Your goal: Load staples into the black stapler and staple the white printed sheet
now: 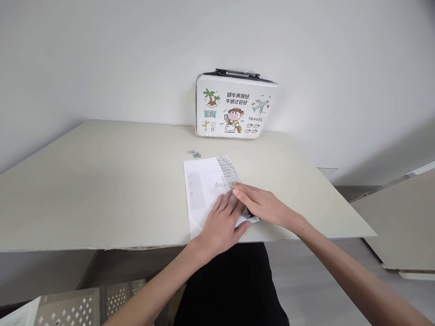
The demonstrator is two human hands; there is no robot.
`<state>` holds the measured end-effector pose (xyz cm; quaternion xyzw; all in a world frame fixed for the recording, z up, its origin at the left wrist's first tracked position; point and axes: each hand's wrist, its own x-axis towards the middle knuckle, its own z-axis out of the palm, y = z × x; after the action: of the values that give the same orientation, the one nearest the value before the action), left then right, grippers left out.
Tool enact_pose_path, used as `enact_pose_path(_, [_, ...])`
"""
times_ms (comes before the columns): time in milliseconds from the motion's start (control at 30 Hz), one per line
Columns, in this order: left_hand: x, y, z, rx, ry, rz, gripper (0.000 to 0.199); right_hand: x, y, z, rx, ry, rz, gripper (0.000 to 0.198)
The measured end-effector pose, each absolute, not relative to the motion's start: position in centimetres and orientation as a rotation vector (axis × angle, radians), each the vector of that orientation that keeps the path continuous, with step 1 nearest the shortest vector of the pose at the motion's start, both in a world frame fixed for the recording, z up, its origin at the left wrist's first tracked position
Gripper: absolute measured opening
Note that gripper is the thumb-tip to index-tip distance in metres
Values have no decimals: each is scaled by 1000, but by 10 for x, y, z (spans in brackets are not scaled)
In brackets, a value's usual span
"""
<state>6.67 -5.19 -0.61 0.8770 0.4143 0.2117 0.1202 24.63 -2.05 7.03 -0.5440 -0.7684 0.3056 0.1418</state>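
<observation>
A white printed sheet of paper [200,181] lies near the table's front edge, a grey patterned strip along its slanted right side. My left hand [222,222] rests flat on its lower right part, fingers spread. Crossing in from the right, my right hand [265,203] has its fingers close together at the paper's right edge, its fingertips by those of my left hand. A dark patch [249,213] shows beneath my right hand; whether it is print or a separate object I cannot tell. Just beyond the paper are several small silver strips [194,154], which look like staples.
A white carrying case [220,122] with cartoon prints and a black handle stands at the back against the wall. The pale table [102,190] has a slightly ragged front edge. Below left is a perforated plastic basket [71,308]; a pale panel [404,217] stands at right.
</observation>
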Motion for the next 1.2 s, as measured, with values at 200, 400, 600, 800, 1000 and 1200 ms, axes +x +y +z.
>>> enact_pose_path(200, [67, -53, -5, 2559, 1229, 600, 51, 241, -21, 68, -1580, -2288, 797, 58])
enact_pose_path(400, [68, -53, -8, 2553, 1244, 633, 53, 239, -22, 66, -1568, -2290, 759, 57])
enact_pose_path(600, [69, -54, -10, 2542, 1265, 643, 57, 239, -22, 64, -1568, -2311, 758, 56])
enact_pose_path(800, [68, -53, -10, 2554, 1268, 609, 59, 235, -22, 62, -1570, -2372, 667, 53])
enact_pose_path(1000, [69, -53, -10, 2567, 1271, 641, 58, 235, -19, 54, -1607, -2473, 573, 59])
enact_pose_path(1200, [69, -53, -10, 2565, 1269, 629, 59, 232, -20, 50, -1607, -2514, 450, 58])
